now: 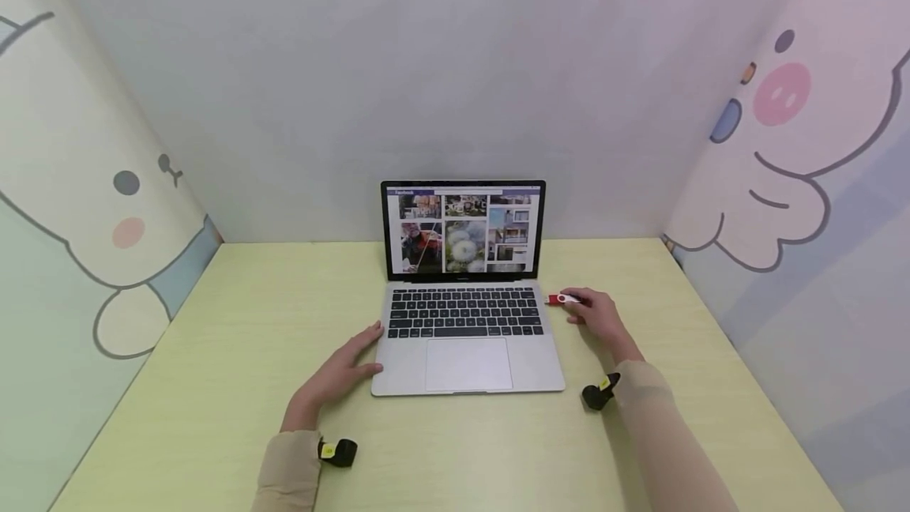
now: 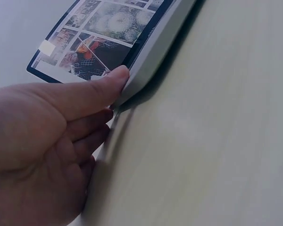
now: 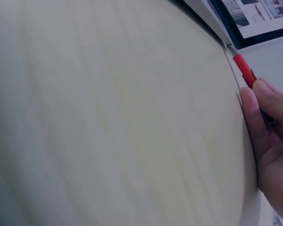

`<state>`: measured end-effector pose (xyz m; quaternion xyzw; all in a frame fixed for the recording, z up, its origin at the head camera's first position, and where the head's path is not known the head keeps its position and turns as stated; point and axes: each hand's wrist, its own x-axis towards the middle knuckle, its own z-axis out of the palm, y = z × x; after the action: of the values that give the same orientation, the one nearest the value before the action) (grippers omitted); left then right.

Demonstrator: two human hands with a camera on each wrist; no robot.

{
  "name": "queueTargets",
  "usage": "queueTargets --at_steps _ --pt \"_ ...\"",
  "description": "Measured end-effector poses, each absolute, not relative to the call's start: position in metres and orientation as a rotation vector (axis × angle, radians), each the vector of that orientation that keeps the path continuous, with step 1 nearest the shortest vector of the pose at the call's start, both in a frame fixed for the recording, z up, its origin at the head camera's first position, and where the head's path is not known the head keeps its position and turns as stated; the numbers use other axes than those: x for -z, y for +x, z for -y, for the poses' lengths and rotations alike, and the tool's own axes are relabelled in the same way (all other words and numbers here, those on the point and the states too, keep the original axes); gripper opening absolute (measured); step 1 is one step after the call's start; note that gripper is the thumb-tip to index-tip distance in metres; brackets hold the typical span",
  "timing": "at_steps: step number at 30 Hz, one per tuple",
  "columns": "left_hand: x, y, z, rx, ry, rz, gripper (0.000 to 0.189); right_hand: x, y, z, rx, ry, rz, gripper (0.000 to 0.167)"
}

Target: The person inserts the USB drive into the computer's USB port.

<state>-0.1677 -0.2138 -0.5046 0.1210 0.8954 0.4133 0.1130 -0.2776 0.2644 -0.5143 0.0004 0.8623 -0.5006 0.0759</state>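
An opened silver laptop (image 1: 468, 366) stands on the table with its screen lit. Against its left edge rests my left hand (image 1: 340, 374); in the left wrist view the thumb (image 2: 101, 92) touches the corner of the base and the other fingers lie by its side. At the laptop's right side my right hand (image 1: 599, 314) pinches a red USB flash drive (image 1: 554, 299) with a swivel metal cover. The drive's metal plug (image 3: 232, 50) points at the laptop's side edge; whether its tip is inside a port I cannot tell.
The pale wooden table (image 1: 213, 385) extends around the laptop. A grey wall panel (image 1: 455, 62) stands behind it, with cartoon-printed panels on both sides. Small black cameras are strapped at both sleeves.
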Motion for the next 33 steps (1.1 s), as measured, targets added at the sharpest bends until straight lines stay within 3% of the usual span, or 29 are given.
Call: queueTargets --at_steps 13,33 --pt "0.506 -0.167 0.216 -1.216 0.368 -2.636 0.068 0.512 -0.278 -0.265 1.464 -0.055 -2.612 0.036" --pt "0.505 -0.168 0.213 -1.209 0.346 -2.629 0.068 0.513 -0.286 -0.253 0.851 -0.375 -3.095 0.023"
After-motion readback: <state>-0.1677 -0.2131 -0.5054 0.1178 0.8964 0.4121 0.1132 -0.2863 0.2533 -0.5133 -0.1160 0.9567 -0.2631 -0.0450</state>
